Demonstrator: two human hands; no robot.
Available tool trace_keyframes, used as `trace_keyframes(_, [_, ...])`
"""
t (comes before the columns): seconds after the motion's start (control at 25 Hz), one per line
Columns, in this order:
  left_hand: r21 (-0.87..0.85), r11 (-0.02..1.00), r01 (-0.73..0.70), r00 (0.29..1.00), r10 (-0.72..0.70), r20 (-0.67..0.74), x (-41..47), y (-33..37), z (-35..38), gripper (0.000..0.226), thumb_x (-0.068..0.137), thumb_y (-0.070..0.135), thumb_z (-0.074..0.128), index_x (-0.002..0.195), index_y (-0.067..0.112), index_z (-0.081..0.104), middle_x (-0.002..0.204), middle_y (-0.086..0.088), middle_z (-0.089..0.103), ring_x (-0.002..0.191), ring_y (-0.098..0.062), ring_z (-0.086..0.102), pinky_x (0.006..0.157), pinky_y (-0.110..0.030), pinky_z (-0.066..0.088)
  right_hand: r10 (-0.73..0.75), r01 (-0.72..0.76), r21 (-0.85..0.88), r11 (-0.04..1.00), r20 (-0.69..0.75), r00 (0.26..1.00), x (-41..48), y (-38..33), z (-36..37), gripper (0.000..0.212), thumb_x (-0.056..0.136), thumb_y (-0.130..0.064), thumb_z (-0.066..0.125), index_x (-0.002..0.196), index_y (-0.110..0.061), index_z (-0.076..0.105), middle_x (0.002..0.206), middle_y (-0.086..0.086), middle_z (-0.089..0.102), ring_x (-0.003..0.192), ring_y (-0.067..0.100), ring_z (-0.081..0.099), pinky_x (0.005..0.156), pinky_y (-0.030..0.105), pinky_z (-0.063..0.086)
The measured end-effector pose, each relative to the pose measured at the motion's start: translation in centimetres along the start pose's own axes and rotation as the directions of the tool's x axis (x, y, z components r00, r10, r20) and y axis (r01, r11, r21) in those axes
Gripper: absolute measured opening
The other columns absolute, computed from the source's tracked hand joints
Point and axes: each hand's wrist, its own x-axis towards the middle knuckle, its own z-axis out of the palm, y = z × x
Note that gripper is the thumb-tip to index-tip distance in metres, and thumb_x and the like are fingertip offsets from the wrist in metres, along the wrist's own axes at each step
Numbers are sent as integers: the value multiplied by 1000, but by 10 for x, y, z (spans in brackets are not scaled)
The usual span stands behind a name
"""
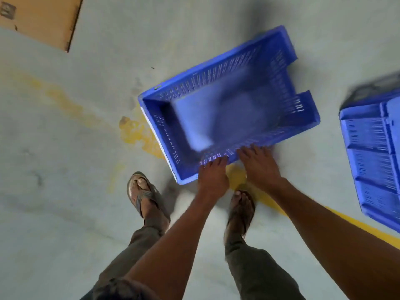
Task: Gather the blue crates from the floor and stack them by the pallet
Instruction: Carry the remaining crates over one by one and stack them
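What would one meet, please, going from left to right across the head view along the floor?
Brown board → worn yellow floor stain → open blue crate, both hands on its near wall → second blue crate at the right edge.

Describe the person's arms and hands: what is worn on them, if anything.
Both arms are bare up to the picture's edge: no sleeves show. The left hand and right hand wear no gloves; no rings, watch or bands are visible, though the picture is motion-blurred.

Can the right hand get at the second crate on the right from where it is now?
Probably yes. The right hand rests on the near rim of the open crate, and only bare floor lies between it and the second crate.
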Motion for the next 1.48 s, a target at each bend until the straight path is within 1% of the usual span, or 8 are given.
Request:
trace_keyframes(0.12, [21,999,-49,997,50,-59,15,-13,20,30,78,16,55,102,25,70,86,1,70,70,-24,69,55,-31,50,44,-46,-63,997,-24,999,28,-6,14,40,82,-15,47,118,-22,66,112,4,69,112,31,60,102,47,34])
trace_keyframes(0.24, [17,996,-88,992,89,-91,21,-26,-5,16,68,10,69,82,20,70,66,-4,67,54,-28,67,44,-29,43,64,-64,-87,994,-7,998,37,-11,-14,34,79,-13,62,110,-26,67,104,0,70,104,29,61,93,42,37])
trace_keyframes(0.52, [-73,996,-59,926,28,-375,-27,-85,-252,32,86,23,70,118,24,66,108,-4,72,104,-31,64,82,-41,43,-43,72,145,987,-193,980,40,-42,-266,45,73,-60,77,96,-25,63,96,3,72,95,30,66,81,39,44])
trace_keyframes(0.72, [-122,992,-19,908,-34,-417,-183,-150,-443,38,86,30,76,122,24,66,103,-8,73,98,-32,65,85,-38,45,-41,82,287,954,-147,988,-27,-121,-440,53,70,-78,67,83,-27,55,74,-8,66,85,20,65,70,31,41])
trace_keyframes(1.0, [-452,891,44,999,-45,8,-388,-246,-606,32,79,20,82,98,26,58,85,9,60,76,1,59,70,-22,47,-362,443,75,894,-465,808,-104,-356,-592,50,64,-70,76,85,-25,70,81,-1,73,87,23,68,78,35,42])
trace_keyframes(1.12, [-479,876,63,991,-113,-75,-440,-292,-647,30,78,32,86,94,40,62,86,14,68,81,-6,66,79,-30,53,-426,520,49,853,-511,746,-109,-452,-641,53,63,-66,81,96,-25,73,93,0,75,95,24,67,85,35,42])
trace_keyframes(1.24, [-296,940,167,944,-239,-226,-479,-349,-677,34,79,60,76,77,33,55,68,5,57,70,-19,56,62,-35,44,-504,575,41,817,-435,747,-104,-520,-678,56,68,-72,73,104,-30,66,103,-3,72,102,22,64,87,33,38])
trace_keyframes(1.48, [-93,948,304,844,-313,-436,-545,-438,-723,39,84,60,70,82,24,56,67,4,49,70,-21,52,57,-32,37,-793,769,-192,609,-114,599,-70,-635,-737,72,74,-43,82,136,-27,48,125,-4,57,113,21,55,81,36,47])
